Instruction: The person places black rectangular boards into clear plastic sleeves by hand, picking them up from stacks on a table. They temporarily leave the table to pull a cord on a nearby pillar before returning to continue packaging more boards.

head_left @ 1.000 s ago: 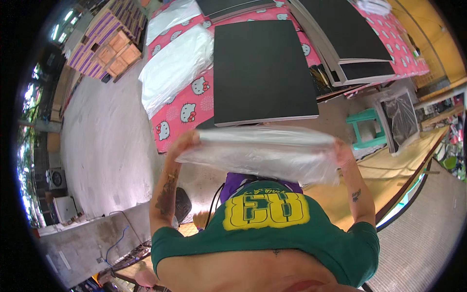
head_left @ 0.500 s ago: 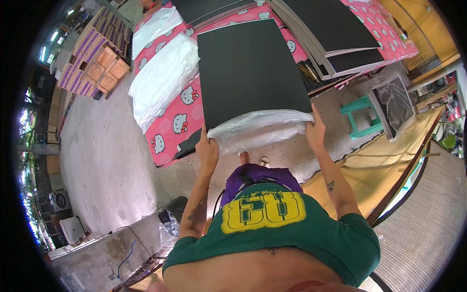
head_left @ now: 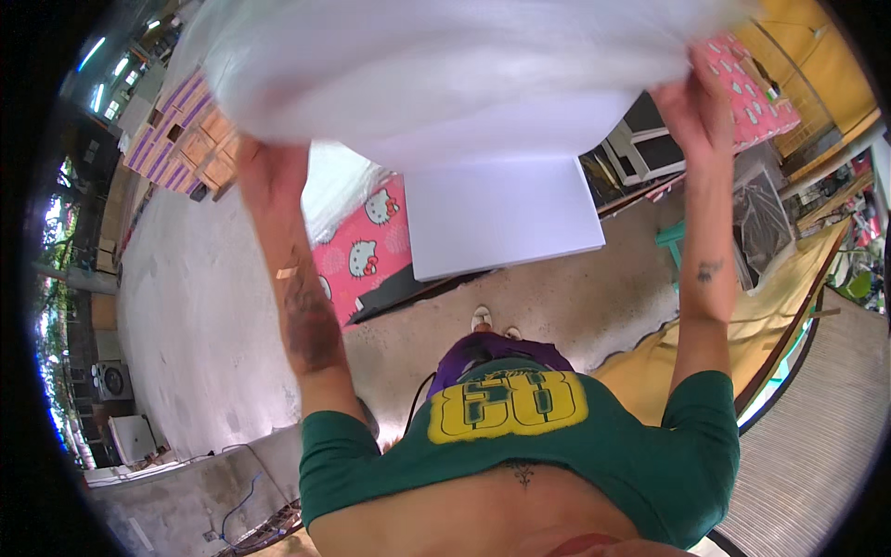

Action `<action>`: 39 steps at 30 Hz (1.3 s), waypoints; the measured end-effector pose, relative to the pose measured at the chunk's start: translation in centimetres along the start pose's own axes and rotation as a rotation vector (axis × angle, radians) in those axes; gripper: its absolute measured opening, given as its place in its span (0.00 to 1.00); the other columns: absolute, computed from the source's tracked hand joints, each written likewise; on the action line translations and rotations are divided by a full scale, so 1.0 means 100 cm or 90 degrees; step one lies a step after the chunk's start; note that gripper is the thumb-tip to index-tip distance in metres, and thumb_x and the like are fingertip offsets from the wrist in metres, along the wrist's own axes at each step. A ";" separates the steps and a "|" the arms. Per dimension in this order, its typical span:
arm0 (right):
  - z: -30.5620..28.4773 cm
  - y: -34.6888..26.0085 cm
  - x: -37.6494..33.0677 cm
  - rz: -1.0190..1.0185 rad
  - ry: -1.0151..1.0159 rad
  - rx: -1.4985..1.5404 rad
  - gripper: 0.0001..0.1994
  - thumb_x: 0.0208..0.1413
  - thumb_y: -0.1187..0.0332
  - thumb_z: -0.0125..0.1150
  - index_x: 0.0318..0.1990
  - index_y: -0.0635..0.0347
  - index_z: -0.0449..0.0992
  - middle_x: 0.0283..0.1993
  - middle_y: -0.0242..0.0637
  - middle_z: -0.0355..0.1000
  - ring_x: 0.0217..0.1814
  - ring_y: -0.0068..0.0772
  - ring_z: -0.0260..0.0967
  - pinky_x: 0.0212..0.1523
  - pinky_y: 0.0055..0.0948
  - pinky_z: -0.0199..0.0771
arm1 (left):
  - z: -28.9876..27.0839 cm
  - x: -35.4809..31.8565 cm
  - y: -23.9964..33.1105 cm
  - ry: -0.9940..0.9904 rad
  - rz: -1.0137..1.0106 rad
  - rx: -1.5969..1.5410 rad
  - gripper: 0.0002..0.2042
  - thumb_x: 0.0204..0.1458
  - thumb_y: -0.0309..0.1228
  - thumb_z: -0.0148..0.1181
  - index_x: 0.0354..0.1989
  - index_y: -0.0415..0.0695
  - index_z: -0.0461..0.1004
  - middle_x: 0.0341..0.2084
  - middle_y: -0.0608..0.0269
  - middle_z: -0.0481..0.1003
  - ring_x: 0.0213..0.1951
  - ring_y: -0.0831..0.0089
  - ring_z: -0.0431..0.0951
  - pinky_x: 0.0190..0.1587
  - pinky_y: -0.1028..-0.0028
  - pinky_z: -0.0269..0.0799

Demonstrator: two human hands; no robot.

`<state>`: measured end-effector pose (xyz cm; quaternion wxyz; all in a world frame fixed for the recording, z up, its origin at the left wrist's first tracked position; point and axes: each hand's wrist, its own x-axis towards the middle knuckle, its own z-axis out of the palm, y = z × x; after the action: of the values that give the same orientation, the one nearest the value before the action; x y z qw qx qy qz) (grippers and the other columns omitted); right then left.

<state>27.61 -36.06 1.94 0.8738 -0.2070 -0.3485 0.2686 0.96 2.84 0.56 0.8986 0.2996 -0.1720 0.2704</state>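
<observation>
Head view: left hand (head_left: 269, 172) and right hand (head_left: 694, 102) each grip a lower corner of a translucent white plastic bag (head_left: 445, 70), raised overhead. Contents not discernible. Below it, a white panel (head_left: 501, 218) overlies the pink patterned table (head_left: 357, 255).

Large translucent white plastic bag (head_left: 445, 65) held up above pink patterned tabletop (head_left: 367, 251), stacked purple-and-tan cardboard boxes (head_left: 190, 135) left of it
</observation>
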 end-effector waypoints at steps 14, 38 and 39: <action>-0.203 0.190 -0.084 -0.002 0.421 -0.878 0.16 0.58 0.54 0.56 0.41 0.59 0.73 0.33 0.28 0.68 0.35 0.23 0.63 0.43 0.26 0.65 | -0.201 -0.051 -0.159 0.437 -0.131 0.524 0.15 0.57 0.39 0.54 0.43 0.38 0.72 0.31 0.64 0.73 0.33 0.74 0.69 0.37 0.75 0.65; -0.330 -0.106 -0.100 0.223 0.776 -0.792 0.30 0.53 0.50 0.61 0.47 0.76 0.71 0.43 0.49 0.72 0.42 0.42 0.70 0.47 0.38 0.69 | -0.250 -0.043 -0.105 0.197 0.133 1.396 0.31 0.39 0.38 0.66 0.55 0.41 0.66 0.49 0.48 0.69 0.52 0.53 0.69 0.54 0.60 0.63; -0.281 -0.062 -0.078 0.236 0.825 -1.033 0.29 0.54 0.51 0.60 0.50 0.72 0.70 0.46 0.48 0.71 0.48 0.46 0.67 0.54 0.41 0.64 | -0.249 -0.065 -0.074 0.252 -0.028 1.557 0.34 0.39 0.38 0.65 0.57 0.41 0.63 0.52 0.48 0.67 0.53 0.52 0.67 0.55 0.57 0.62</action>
<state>45.06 -50.51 -17.38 0.4377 -0.8836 0.1472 -0.0775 3.75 11.09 -24.74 0.0437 0.8983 0.3369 0.2788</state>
